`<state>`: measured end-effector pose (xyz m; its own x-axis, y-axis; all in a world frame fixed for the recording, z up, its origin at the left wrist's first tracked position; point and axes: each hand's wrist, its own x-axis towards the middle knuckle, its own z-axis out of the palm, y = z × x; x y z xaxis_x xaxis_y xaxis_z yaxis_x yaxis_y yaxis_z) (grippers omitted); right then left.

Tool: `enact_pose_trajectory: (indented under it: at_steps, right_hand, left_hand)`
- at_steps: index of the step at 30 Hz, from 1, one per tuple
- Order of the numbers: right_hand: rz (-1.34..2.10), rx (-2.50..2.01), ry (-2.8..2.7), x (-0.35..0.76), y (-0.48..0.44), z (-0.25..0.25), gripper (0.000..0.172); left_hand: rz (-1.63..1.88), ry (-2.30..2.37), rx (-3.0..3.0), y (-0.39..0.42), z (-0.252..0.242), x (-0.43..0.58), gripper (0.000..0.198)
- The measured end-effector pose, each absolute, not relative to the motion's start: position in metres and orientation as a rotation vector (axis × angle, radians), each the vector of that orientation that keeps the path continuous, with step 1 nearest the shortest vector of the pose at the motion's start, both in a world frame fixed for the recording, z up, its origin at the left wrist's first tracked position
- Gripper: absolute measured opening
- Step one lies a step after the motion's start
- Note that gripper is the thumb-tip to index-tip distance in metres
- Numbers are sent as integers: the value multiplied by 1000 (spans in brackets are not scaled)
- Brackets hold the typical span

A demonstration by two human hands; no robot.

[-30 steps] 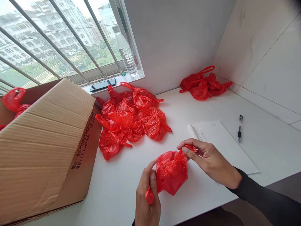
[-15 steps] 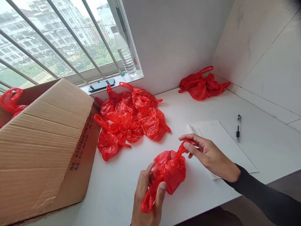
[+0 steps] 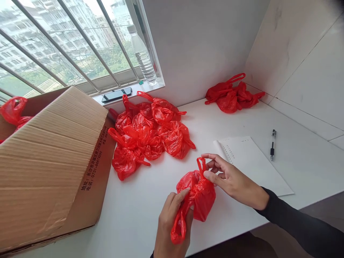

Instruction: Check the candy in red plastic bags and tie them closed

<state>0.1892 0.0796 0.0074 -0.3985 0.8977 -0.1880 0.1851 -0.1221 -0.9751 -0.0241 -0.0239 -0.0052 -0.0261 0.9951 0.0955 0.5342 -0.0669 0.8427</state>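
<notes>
Red plastic bags (image 3: 147,143) cluster on a white surface (image 3: 129,215) beside a cardboard box (image 3: 48,168).
At right lie a notepad (image 3: 252,161), pen (image 3: 272,152) and red heap (image 3: 228,100); another bag (image 3: 205,204) sits in front.

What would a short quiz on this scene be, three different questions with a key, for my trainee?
1. Which thing stands on the window sill near the phone?
A) a mug
B) a bottle
C) a lamp

2. True or false: the pen lies apart from the paper pad.

3. Fill in the color: the left hand and right hand are both at a ____ plastic bag.

Key: 1. B; 2. true; 3. red.
</notes>
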Motion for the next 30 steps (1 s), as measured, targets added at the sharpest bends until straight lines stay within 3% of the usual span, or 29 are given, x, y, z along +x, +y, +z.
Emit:
enact_pose_trajectory:
  at_steps: [4,15,20,30]
  right_hand:
    - [1528,-1173,-1679,188,80,11,23]
    - [1640,-1043,-1430,192,80,19,29]
    - [1766,-986,-1255,192,81,20,26]
    - [1807,-1024,-1019,194,90,18,22]
  left_hand:
    - [1015,1629,1633,-24,-6,-22,24]
    - [1022,1701,1730,-24,-3,-24,30]
    - [1273,1852,1490,-26,-5,-19,8]
    - [1313,1833,1654,-29,-8,-28,11]
